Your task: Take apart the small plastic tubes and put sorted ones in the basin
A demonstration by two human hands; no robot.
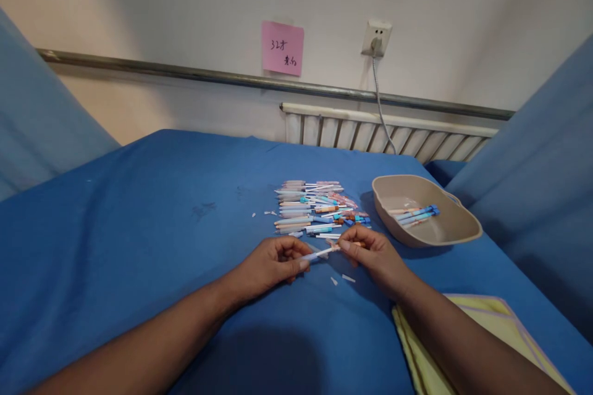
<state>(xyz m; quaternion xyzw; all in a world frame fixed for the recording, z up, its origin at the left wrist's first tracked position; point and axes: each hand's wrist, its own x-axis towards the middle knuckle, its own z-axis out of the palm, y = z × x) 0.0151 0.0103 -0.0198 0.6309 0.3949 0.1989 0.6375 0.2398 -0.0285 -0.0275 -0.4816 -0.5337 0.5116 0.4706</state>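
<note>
Between my two hands is a slim pen [325, 252], with a pale blue barrel at its left end and a thin white length in the middle. My left hand [280, 262] pinches the pale blue end. The fingers of my right hand [368, 252] are closed on the other end, where an orange-brown part shows; whether the parts are joined is hidden by the fingers. Just beyond lies a pile of pen parts [308, 207], with barrels and thin white refills in several colours. Small white bits [348, 278] lie on the blue cloth near my right hand.
A beige bin [382, 188] with several pens [419, 216] in it stands at the right. Under my right forearm is a folded yellow cloth [482, 308]. Blue cloth [139, 228] covers the table, and a radiator [338, 126] is behind it.
</note>
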